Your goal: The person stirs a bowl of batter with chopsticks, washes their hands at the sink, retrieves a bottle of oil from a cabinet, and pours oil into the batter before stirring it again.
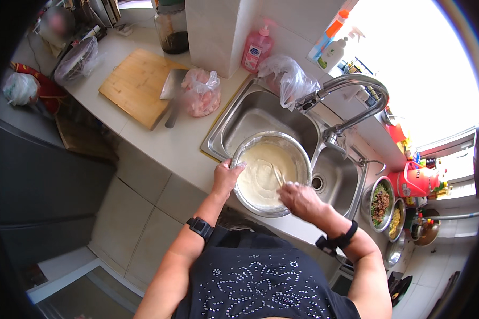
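A large metal bowl of pale, creamy batter is over the front edge of the double sink. My left hand grips its left rim, thumb on top and dusted white. In my right hand is a pair of chopsticks, their lower ends in the batter, which shows curved swirl marks. The right hand is slightly blurred, at the bowl's right side. The bowl hides part of the stainless steel sink.
A curved faucet arches over the sink. On the left counter lie a wooden cutting board, a cleaver and a plastic bag of raw meat. At right stand metal bowls of chopped food and a red jug.
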Available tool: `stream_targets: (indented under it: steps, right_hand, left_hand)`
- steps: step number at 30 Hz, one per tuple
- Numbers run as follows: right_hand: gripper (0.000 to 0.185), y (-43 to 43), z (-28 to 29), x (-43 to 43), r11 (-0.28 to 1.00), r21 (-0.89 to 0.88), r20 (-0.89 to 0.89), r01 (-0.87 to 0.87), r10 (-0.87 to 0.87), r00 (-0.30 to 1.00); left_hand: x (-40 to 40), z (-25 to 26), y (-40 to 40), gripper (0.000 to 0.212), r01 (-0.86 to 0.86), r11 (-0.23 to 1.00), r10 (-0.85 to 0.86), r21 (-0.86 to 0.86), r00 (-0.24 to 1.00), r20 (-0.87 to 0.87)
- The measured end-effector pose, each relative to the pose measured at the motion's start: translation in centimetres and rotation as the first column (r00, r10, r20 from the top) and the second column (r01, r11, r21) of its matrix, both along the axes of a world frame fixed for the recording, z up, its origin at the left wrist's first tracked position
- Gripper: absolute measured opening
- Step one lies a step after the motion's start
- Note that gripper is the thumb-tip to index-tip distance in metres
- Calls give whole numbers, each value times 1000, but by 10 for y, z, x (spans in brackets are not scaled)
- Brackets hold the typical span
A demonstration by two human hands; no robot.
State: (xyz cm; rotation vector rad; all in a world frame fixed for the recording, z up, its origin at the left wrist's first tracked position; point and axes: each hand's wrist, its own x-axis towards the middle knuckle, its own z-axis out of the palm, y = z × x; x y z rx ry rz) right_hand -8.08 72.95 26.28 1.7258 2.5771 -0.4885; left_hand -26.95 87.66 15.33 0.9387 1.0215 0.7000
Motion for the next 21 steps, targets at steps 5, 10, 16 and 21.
stream_targets:
  steps: [5,10,16,21]
  right_hand:
    - [23,15,-9,-21,976,135,-154,-172,192,969]
    - [13,5,4,3,995,-94,300,37,-8,954]
    - [15,16,-11,5,979,196,61,-51,40,997]
    - [8,-6,14,-29,963,-94,-94,-254,246,965]
  left_hand:
    - [7,2,-1,27,58,998,-59,-17,998,-25]
    - [0,-6,0,27,40,999,-40,-4,998,-58]
    - [5,-1,-1,28,63,998,-63,5,997,-37]
    - [2,-5,-6,25,-8,997,15,73,996,-92]
